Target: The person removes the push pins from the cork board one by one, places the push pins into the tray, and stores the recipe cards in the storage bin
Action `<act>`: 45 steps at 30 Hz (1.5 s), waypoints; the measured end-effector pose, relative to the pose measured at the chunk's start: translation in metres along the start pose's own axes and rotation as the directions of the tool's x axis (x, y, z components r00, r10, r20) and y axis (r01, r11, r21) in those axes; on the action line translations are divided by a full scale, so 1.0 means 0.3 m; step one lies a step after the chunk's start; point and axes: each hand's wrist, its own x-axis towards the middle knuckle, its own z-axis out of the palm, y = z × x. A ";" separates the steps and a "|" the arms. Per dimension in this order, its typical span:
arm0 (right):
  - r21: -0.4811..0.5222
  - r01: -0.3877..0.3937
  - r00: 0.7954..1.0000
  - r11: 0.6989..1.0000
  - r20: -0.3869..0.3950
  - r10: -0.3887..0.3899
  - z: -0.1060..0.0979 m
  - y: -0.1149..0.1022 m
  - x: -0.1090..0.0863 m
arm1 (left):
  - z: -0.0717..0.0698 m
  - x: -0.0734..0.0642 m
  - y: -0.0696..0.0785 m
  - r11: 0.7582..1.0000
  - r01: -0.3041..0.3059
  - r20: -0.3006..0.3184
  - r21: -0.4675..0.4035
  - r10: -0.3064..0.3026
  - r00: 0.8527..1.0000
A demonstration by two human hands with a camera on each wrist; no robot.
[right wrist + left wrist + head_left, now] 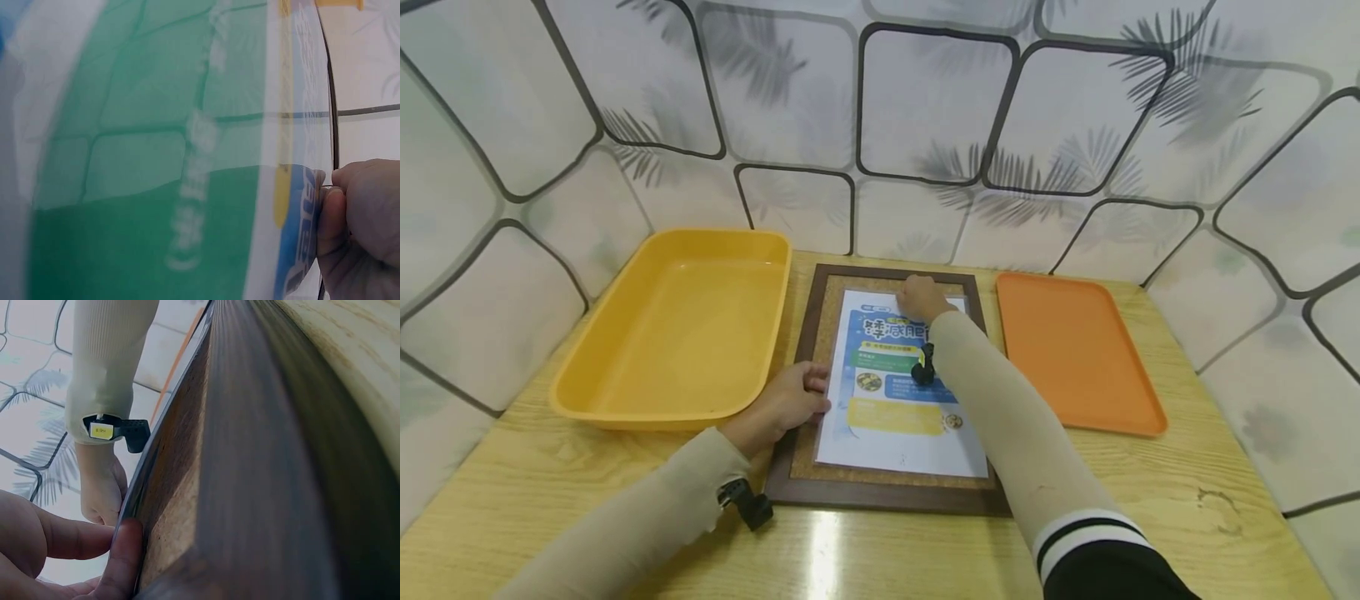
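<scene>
A glossy printed poster point(887, 446), blue, green and yellow on white, lies over a cork board point(827, 333) with a dark brown wooden frame point(880, 496). My left hand point(793, 396) is at the poster's left edge. In the left wrist view, thumb and finger point(125, 556) pinch that edge just above the cork point(169, 544). At the top of the poster, my right hand point(922, 298) has its fingers curled. The right wrist view has its thumb and forefinger point(331, 212) pinched together at the top edge, where the glossy surface point(156, 250) bulges.
To the left of the board stands a deep yellow tray point(700, 317), close to my left wrist. A flat orange tray point(1075, 350) lies to the right. The wooden table point(685, 517) meets a patterned wall point(910, 217) behind the board.
</scene>
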 end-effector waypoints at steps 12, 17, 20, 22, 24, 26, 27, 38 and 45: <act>0.053 0.038 0.999 0.998 0.014 -0.038 0.004 0.014 -0.012 | 0.006 -0.005 0.000 1.000 0.005 -0.006 0.001 -0.005 1.000; 0.098 0.079 0.997 0.992 0.002 -0.080 0.017 0.039 -0.008 | 0.009 -0.007 0.000 1.000 0.005 -0.003 0.003 -0.005 1.000; 0.122 0.068 0.998 0.990 0.000 -0.069 0.020 0.048 -0.008 | 0.010 -0.008 0.001 1.000 0.012 -0.005 0.006 -0.012 1.000; 0.140 0.057 0.998 0.989 -0.006 -0.057 0.015 0.047 -0.015 | 0.011 -0.007 0.001 1.000 0.015 -0.006 0.006 -0.015 1.000; 0.160 0.048 0.999 0.986 -0.010 -0.047 0.007 0.044 -0.027 | 0.011 -0.006 0.001 1.000 0.018 -0.010 0.007 -0.018 1.000; 0.175 0.048 0.999 0.983 -0.018 -0.046 -0.003 0.040 -0.040 | 0.010 -0.004 0.002 1.000 0.023 -0.015 0.014 -0.023 1.000; 0.182 0.052 0.999 0.982 -0.023 -0.049 -0.008 0.038 -0.047 | 0.010 -0.004 0.003 1.000 0.025 -0.018 0.019 -0.025 1.000; 0.177 0.103 0.994 0.979 -0.038 -0.098 -0.030 0.053 -0.068 | 0.009 0.002 0.010 0.998 0.039 -0.025 0.040 -0.038 0.999; 0.186 0.082 0.996 0.979 -0.045 -0.074 -0.047 0.059 -0.088 | 0.003 0.003 0.015 0.998 0.065 -0.014 0.020 -0.064 0.998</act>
